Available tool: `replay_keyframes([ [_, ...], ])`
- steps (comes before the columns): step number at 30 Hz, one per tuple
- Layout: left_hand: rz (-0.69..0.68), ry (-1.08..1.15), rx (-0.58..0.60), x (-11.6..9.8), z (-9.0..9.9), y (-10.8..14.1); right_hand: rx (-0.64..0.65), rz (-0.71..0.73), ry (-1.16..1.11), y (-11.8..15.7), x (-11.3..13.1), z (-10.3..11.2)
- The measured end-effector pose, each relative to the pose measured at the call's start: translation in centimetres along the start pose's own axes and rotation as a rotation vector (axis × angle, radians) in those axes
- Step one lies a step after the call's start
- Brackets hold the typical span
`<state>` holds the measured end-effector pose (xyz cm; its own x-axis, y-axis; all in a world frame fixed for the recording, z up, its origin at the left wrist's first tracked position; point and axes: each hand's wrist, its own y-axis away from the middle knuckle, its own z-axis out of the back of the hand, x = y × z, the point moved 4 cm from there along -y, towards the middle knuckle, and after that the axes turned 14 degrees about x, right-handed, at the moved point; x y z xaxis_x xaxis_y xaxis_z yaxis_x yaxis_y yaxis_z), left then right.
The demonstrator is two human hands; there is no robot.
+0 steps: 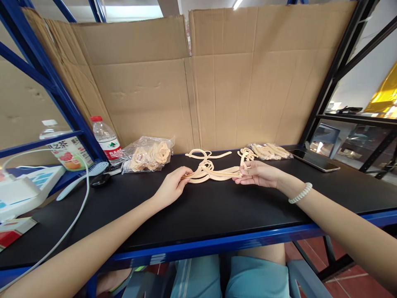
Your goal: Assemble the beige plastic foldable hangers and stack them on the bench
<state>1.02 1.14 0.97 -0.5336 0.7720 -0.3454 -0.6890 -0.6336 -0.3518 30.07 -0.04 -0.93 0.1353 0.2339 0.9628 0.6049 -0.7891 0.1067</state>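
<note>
Several beige, soft-looking strips (217,174) lie looped and bundled between my hands over the black tabletop. My left hand (175,182) pinches the left ends of the strips between thumb and fingers. Around the right ends, my right hand (256,174) is closed, with one strip standing up by the thumb. Behind the bundle a loose beige strip (221,155) curls on the table. A small heap of beige pieces (248,154) sits just past my right hand.
Clear bags of beige strips stand at the back left (149,155) and back right (270,151). A phone (314,160) lies at right. On the left are a water bottle (107,140), a hairbrush (82,180) and a white cable (87,182). Cardboard (232,82) walls the back.
</note>
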Motion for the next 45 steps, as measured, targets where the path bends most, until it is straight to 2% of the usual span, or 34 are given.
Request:
replay_keyframes([
  [11, 0.023, -0.021, 0.017, -0.6, 0.1, 0.1, -0.006, 0.034, 0.083, 0.0, 0.0, -0.1],
  [21, 0.036, -0.009, 0.015, -0.8, 0.1, 0.1, -0.073, 0.088, 0.079, -0.3, -0.2, 0.4],
  [27, 0.046, -0.033, 0.034, -1.1, -0.1, 0.1, -0.174, 0.147, 0.025, -0.5, -0.1, 1.1],
  [34, 0.061, -0.011, 0.021, -1.3, -0.3, -0.2, -0.234, 0.309, 0.080, -0.5, 0.4, 0.9],
  [40, 0.110, 0.196, 0.029, 0.1, -0.8, -0.4, -0.285, 0.469, 0.269, 0.0, 1.6, -0.5],
  [45, 0.125, 0.178, 0.012, -0.8, -0.2, -0.4, -0.264, 0.557, 0.180, 0.7, 2.7, -0.2],
])
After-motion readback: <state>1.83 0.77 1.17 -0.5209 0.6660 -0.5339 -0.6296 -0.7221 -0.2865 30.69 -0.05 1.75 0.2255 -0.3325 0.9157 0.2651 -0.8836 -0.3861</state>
